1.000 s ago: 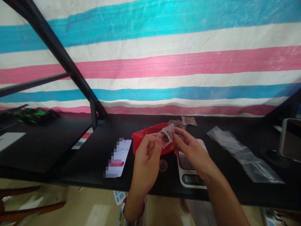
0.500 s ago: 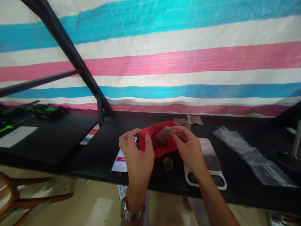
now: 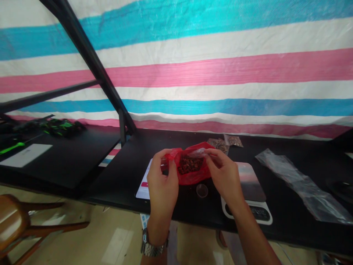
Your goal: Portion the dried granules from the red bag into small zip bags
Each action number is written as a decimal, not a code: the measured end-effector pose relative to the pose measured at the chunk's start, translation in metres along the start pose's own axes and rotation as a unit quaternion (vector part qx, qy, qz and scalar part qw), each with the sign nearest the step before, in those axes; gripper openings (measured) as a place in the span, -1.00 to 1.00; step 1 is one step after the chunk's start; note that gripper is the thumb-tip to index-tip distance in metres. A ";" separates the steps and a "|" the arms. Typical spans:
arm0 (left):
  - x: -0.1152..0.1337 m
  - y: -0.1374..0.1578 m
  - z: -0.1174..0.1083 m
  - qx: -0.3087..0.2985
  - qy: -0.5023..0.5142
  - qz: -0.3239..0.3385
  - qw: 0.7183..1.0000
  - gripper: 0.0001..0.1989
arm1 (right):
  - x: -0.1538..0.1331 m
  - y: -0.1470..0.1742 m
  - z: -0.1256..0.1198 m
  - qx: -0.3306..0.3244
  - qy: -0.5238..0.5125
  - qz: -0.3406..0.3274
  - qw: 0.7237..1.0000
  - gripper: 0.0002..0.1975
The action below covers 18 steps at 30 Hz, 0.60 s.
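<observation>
A red plastic bag [image 3: 194, 179] with its mouth wide holds many small dark reddish-brown pieces [image 3: 190, 165]. My left hand [image 3: 163, 182] pinches the bag's gathered left rim between thumb and fingers. At the right side of the mouth, my right hand [image 3: 226, 178] is closed on a small clear plastic bag [image 3: 198, 152], which lies over the pieces' far edge. Whether those fingers also grip the red rim I cannot tell. A small clear cup [image 3: 202, 190] stands just in front of the red bag. Beside my right hand is a kitchen scale [image 3: 251, 182], partly covered by my forearm.
Left of the red bag lies a lit phone [image 3: 143, 187]. Filled clear packets [image 3: 220, 145] sit behind it. A strip of flat clear bags [image 3: 298, 182] lies at right on the black table [image 3: 162, 136]. A wooden stool [image 3: 12, 217] stands at lower left.
The view has turned slightly left. The clear bag has lifted and flattened toward the far rim, uncovering more of the brown pieces. My left hand has bunched the red rim inward.
</observation>
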<state>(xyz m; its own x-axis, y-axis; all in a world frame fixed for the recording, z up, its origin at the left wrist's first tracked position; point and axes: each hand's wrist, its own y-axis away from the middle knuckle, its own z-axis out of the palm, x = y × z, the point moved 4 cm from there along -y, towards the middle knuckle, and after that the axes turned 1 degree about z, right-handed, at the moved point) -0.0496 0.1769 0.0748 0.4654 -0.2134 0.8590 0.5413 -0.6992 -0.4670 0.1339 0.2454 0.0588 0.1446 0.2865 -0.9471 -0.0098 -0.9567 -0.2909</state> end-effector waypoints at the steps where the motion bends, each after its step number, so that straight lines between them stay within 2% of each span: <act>1: 0.001 0.000 -0.001 0.002 0.009 -0.001 1.000 -0.83 | 0.000 -0.001 -0.003 0.009 0.017 -0.004 1.000 -0.78; 6: 0.003 -0.001 -0.002 0.011 0.040 -0.007 0.999 -0.83 | -0.002 -0.005 -0.020 0.024 0.089 -0.015 0.996 -0.77; 11: -0.004 -0.001 -0.001 -0.012 0.045 -0.021 0.999 -0.75 | -0.008 -0.004 -0.028 0.043 0.120 -0.032 0.991 -0.77; 16: -0.003 -0.001 -0.001 -0.017 0.036 -0.017 0.999 -0.74 | -0.016 -0.003 -0.027 0.075 0.039 -0.011 0.996 -0.73; 18: -0.003 -0.001 -0.001 -0.012 0.032 -0.020 0.999 -0.75 | -0.017 -0.009 -0.038 0.114 -0.006 -0.012 0.993 -0.68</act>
<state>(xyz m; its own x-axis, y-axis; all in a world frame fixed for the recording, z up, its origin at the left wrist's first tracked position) -0.0528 0.1775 0.0733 0.3979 -0.2276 0.8888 0.5413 -0.7239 -0.4277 0.1693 0.2472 0.0825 0.1366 0.3108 -0.9406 -0.2309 -0.9134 -0.3353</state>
